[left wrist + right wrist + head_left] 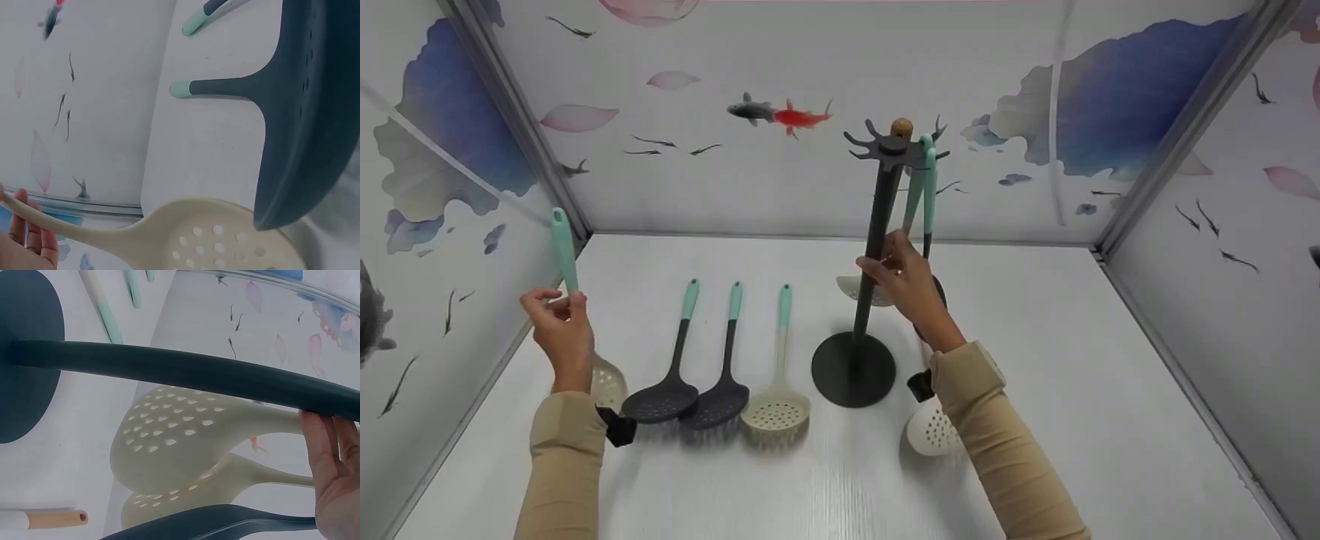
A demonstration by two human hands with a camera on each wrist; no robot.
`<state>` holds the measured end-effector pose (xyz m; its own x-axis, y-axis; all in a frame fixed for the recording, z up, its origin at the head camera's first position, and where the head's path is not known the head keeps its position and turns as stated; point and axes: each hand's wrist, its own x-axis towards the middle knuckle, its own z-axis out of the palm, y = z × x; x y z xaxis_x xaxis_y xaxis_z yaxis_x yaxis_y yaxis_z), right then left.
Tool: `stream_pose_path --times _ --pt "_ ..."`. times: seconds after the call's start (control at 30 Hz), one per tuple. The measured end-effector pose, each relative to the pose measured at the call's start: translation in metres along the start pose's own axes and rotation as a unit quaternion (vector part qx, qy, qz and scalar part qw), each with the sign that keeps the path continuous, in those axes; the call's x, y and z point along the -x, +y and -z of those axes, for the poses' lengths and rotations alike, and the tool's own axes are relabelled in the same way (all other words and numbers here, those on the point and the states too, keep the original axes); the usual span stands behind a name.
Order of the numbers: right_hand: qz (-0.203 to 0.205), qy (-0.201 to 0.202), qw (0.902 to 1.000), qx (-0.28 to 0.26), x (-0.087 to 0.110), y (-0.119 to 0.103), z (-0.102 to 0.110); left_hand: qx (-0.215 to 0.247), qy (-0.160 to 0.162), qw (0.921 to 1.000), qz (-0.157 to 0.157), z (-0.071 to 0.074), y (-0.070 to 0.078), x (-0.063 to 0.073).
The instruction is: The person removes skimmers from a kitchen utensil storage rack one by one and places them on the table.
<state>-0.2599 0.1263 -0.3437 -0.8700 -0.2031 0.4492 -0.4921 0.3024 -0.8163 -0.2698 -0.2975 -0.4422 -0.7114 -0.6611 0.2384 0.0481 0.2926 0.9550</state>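
Note:
My left hand (pixel 562 337) pinches a cream skimmer (pixel 608 384) by its upper handle, near the mint-green grip, at the far left; its perforated bowl (pixel 208 242) hangs low in the left wrist view. The right hand (pixel 911 285) grips the pole of a black utensil stand (pixel 874 225), thumb across the front. Cream skimmers (pixel 169 439) and a dark utensil (pixel 225 520) hang from its hooks on the right, partly hidden behind that hand. Between the hands lie two black skimmers (pixel 660 401) (pixel 716 405) and a cream skimmer (pixel 776 411).
On the white table (pixel 1072 420), a white perforated ladle (pixel 931 431) lies partly under the right forearm. A wooden handle (pixel 56 518) shows low in the right wrist view. Printed panels (pixel 780 187) wall the table at the back and both sides.

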Motion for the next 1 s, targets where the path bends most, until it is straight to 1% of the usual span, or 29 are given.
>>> stream_pose_path --times 0.1,0.2,0.27,0.33,0.43,0.57,0.67,0.73,0.8,0.93,1.0 --pt "-0.001 -0.001 1.0 -0.003 0.0 0.0 0.0 -0.037 -0.017 0.999 -0.015 -0.005 -0.004 0.001" --pt "-0.006 -0.001 1.0 -0.006 0.001 0.0 0.0 -0.079 -0.047 0.9955 -0.026 -0.008 -0.009 0.003" --pt "-0.009 -0.001 0.9999 -0.006 0.001 0.0 0.0 -0.106 -0.074 0.9912 -0.028 -0.01 -0.013 0.003" --pt "-0.014 0.001 0.9999 -0.006 0.001 -0.001 0.0 -0.133 -0.108 0.985 -0.017 -0.011 -0.017 0.003" --pt "-0.018 0.001 0.9998 -0.006 0.001 -0.001 0.0 -0.177 -0.158 0.9714 -0.001 -0.012 -0.023 0.002" --pt "-0.019 0.001 0.9998 -0.005 0.001 -0.001 0.0 -0.219 -0.222 0.9493 0.037 -0.014 -0.032 0.002" --pt "-0.023 -0.001 0.9997 -0.008 0.001 0.0 0.0 -0.239 -0.261 0.9323 0.074 -0.015 -0.041 0.004" --pt "-0.023 -0.003 0.9997 -0.012 0.001 0.0 0.0 -0.252 -0.282 0.9216 0.087 -0.016 -0.045 0.006" --pt "-0.024 -0.004 0.9996 -0.013 0.001 0.0 0.0 -0.262 -0.303 0.9119 0.091 -0.017 -0.048 0.007" --pt "-0.02 -0.002 0.9997 -0.011 0.001 0.0 0.002 -0.287 -0.34 0.8922 0.077 -0.021 -0.05 0.007" --pt "-0.017 -0.002 0.9998 -0.009 0.001 0.0 0.001 -0.3 -0.353 0.8829 0.075 -0.021 -0.051 0.008"
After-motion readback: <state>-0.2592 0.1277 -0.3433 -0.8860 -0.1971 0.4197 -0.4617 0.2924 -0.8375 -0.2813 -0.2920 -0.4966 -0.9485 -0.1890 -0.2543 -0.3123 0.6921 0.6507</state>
